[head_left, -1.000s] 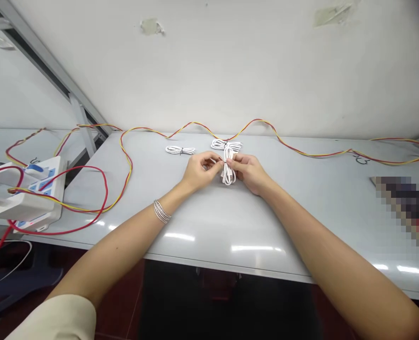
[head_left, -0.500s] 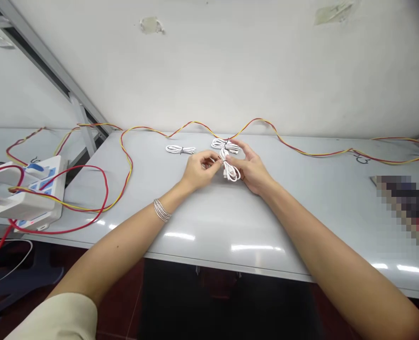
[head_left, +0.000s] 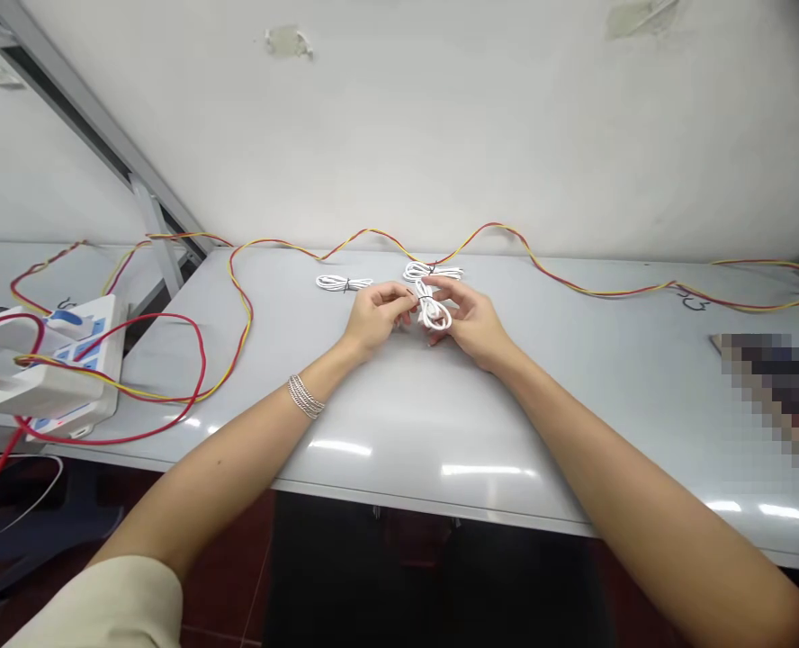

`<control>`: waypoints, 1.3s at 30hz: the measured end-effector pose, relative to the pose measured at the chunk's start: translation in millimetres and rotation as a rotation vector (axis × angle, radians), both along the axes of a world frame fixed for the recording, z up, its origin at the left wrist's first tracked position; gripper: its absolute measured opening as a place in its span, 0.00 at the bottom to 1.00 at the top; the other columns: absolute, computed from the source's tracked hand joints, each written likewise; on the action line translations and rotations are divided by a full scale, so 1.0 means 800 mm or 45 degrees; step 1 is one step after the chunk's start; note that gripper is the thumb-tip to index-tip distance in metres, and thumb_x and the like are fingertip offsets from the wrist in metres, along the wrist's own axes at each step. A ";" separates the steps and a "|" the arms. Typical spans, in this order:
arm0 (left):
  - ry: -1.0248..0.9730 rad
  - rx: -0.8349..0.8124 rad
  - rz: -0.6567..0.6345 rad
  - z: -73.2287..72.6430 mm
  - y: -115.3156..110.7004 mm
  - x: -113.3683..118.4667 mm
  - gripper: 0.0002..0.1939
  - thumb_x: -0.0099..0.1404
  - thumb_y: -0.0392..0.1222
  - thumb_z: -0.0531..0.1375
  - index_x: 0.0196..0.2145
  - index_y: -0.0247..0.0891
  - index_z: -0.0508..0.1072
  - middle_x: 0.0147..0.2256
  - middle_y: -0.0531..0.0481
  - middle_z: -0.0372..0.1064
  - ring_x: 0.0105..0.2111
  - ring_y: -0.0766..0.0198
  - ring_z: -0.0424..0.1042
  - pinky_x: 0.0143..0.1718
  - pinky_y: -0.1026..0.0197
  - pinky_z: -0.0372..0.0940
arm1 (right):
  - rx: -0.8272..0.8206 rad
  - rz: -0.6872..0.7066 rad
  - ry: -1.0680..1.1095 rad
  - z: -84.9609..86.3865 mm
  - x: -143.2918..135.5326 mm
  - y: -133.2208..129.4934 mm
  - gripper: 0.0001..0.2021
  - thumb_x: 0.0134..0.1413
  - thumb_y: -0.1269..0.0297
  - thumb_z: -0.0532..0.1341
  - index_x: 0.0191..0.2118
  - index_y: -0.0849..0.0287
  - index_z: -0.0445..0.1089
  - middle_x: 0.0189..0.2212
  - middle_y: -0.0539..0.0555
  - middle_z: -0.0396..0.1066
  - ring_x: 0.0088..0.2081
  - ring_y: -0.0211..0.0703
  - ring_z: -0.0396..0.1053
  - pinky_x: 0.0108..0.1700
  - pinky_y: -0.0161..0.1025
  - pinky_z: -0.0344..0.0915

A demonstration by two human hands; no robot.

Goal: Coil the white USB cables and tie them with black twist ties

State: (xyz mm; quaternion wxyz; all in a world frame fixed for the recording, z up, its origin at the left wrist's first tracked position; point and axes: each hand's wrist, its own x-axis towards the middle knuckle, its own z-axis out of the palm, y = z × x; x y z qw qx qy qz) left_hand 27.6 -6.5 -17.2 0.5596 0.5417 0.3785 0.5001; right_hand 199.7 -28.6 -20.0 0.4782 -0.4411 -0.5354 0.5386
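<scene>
Place: it looks like a simple workshop or work room; which of the two, I cannot tell.
Workbench (head_left: 473,414): grey, smooth and long, with lamp reflections (head_left: 487,471) near its front edge.
Wall (head_left: 440,117): plain and pale, with old tape marks (head_left: 288,41), directly behind the back edge.
Wires (head_left: 249,315): loose, red and yellow, along that edge.
Power strip (head_left: 111,360): at the left, with plugs inserted.
Floor (head_left: 224,585): dark red tiles.
</scene>
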 end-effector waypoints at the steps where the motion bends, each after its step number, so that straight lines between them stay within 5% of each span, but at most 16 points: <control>1: 0.005 0.009 -0.003 0.000 0.000 0.000 0.06 0.53 0.40 0.67 0.24 0.36 0.74 0.24 0.53 0.71 0.22 0.69 0.66 0.26 0.63 0.60 | -0.014 -0.017 -0.006 0.000 -0.001 0.000 0.31 0.38 0.62 0.74 0.53 0.54 0.73 0.44 0.54 0.71 0.33 0.43 0.73 0.26 0.41 0.75; 5: 0.043 0.051 -0.023 0.001 0.001 -0.001 0.07 0.52 0.41 0.66 0.23 0.36 0.74 0.22 0.54 0.69 0.21 0.70 0.65 0.26 0.63 0.59 | -0.034 -0.058 -0.021 0.002 -0.006 -0.002 0.25 0.37 0.49 0.77 0.39 0.58 0.74 0.36 0.55 0.73 0.30 0.41 0.70 0.26 0.41 0.75; 12: 0.085 0.033 -0.001 0.001 0.001 0.000 0.06 0.51 0.40 0.65 0.23 0.36 0.73 0.22 0.54 0.68 0.20 0.70 0.64 0.25 0.63 0.59 | 0.003 -0.097 -0.081 0.007 -0.010 -0.007 0.29 0.37 0.35 0.73 0.25 0.58 0.67 0.26 0.52 0.68 0.26 0.38 0.66 0.24 0.39 0.71; 17: 0.118 0.079 -0.026 0.000 -0.001 0.000 0.08 0.53 0.41 0.66 0.23 0.36 0.73 0.22 0.54 0.68 0.20 0.71 0.63 0.24 0.63 0.59 | -0.056 -0.056 -0.129 0.007 -0.006 -0.005 0.31 0.45 0.31 0.67 0.19 0.58 0.66 0.19 0.52 0.65 0.21 0.37 0.63 0.24 0.39 0.65; 23: 0.168 0.163 -0.059 -0.001 0.000 -0.001 0.10 0.54 0.43 0.67 0.24 0.36 0.73 0.24 0.53 0.69 0.21 0.70 0.63 0.24 0.63 0.59 | -0.128 -0.059 -0.085 0.006 -0.006 -0.002 0.32 0.44 0.31 0.68 0.16 0.59 0.66 0.18 0.54 0.66 0.20 0.38 0.63 0.24 0.41 0.65; 27: 0.111 0.071 -0.021 0.000 0.001 0.000 0.08 0.52 0.42 0.66 0.22 0.36 0.73 0.23 0.54 0.69 0.20 0.71 0.62 0.23 0.63 0.58 | -0.093 -0.130 -0.087 0.005 -0.007 -0.004 0.27 0.50 0.36 0.67 0.23 0.58 0.69 0.21 0.54 0.66 0.21 0.39 0.63 0.22 0.40 0.65; 30: 0.077 0.017 0.014 0.001 0.002 0.000 0.07 0.50 0.41 0.65 0.21 0.37 0.73 0.22 0.54 0.69 0.20 0.70 0.62 0.23 0.64 0.57 | 0.177 -0.244 -0.199 0.004 -0.002 -0.005 0.18 0.54 0.50 0.69 0.45 0.54 0.74 0.34 0.53 0.70 0.23 0.35 0.64 0.23 0.37 0.64; 32: 0.059 -0.003 0.017 0.000 0.002 -0.001 0.07 0.50 0.41 0.65 0.21 0.37 0.74 0.21 0.54 0.69 0.20 0.70 0.62 0.22 0.64 0.56 | 0.368 -0.232 -0.335 0.002 0.003 -0.005 0.24 0.54 0.60 0.68 0.57 0.48 0.71 0.44 0.54 0.68 0.27 0.35 0.66 0.27 0.36 0.66; 39: -0.005 -0.021 -0.072 -0.005 0.005 -0.002 0.08 0.53 0.42 0.67 0.23 0.36 0.74 0.23 0.54 0.70 0.19 0.71 0.63 0.23 0.62 0.56 | 0.571 -0.113 -0.605 -0.008 0.006 0.000 0.26 0.54 0.64 0.66 0.60 0.52 0.72 0.56 0.63 0.61 0.54 0.55 0.69 0.45 0.47 0.73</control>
